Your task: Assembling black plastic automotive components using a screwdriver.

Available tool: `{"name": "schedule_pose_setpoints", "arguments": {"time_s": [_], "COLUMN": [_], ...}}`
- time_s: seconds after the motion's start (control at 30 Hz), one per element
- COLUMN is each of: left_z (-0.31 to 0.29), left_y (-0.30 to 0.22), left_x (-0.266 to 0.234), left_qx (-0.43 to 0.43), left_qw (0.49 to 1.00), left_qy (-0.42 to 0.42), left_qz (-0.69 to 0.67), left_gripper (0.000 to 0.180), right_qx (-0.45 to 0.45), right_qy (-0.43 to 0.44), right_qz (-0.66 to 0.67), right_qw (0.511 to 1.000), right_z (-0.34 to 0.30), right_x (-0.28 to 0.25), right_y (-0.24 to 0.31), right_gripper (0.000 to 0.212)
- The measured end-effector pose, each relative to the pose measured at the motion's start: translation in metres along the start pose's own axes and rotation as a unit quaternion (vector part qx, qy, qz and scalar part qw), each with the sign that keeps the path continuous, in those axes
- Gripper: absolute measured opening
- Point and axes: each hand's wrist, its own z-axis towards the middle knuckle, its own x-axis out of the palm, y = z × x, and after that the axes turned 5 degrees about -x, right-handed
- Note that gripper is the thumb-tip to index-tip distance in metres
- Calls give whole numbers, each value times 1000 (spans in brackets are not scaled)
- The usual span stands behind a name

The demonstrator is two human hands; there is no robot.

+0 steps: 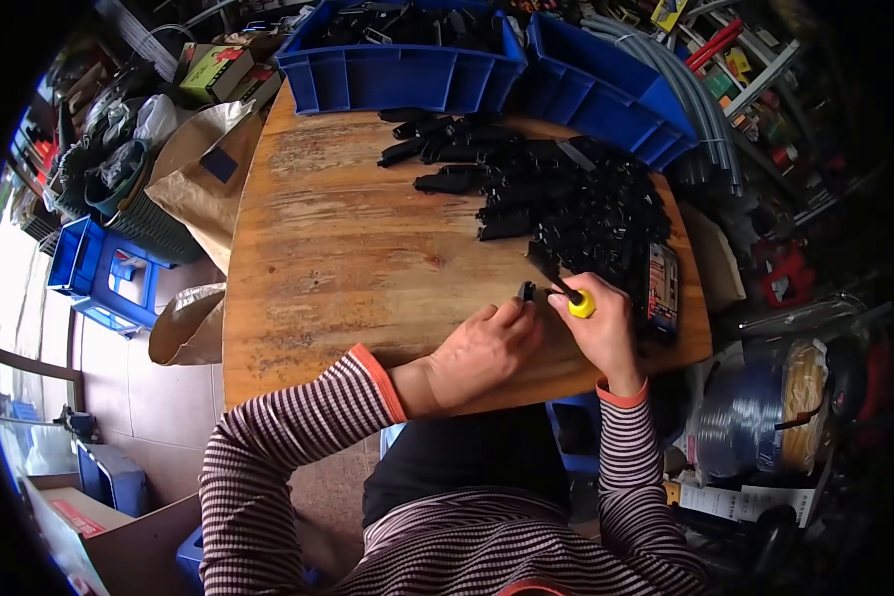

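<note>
Two hands on wooden table, left hand pinching small black part, right hand gripping yellow-handled screwdriver

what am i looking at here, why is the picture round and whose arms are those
This is one picture from a wide fisheye camera worn on a person's head, looking down, so edges bend. The striped sleeves are that person's own arms. They sit at a round wooden table. The left hand pinches a small black part. The right hand holds a screwdriver with a yellow-capped handle, its tip toward that part. A heap of similar black parts lies beyond, with blue bins at the far edge and a phone by the right hand.
</note>
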Motion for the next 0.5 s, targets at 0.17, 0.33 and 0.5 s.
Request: {"name": "schedule_pose_setpoints", "arguments": {"time_s": [0.17, 0.33, 0.5], "left_z": [-7, -8, -6], "left_y": [0, 4, 6], "left_x": [1, -4, -9], "left_qx": [-18, -18, 2], "left_qw": [1000, 1000, 996], "left_qy": [-10, -5, 58], "left_qz": [-8, -14, -69], "left_gripper": [49, 48, 46], "right_qx": [-59, -81, -103], "right_qy": [29, 73, 153], "right_qz": [-2, -44, -143], "right_qw": [998, 993, 972], "right_z": [11, 16, 29], "right_x": [16, 22, 17], "right_y": [2, 3, 10], "right_gripper": [18, 19, 17]}}
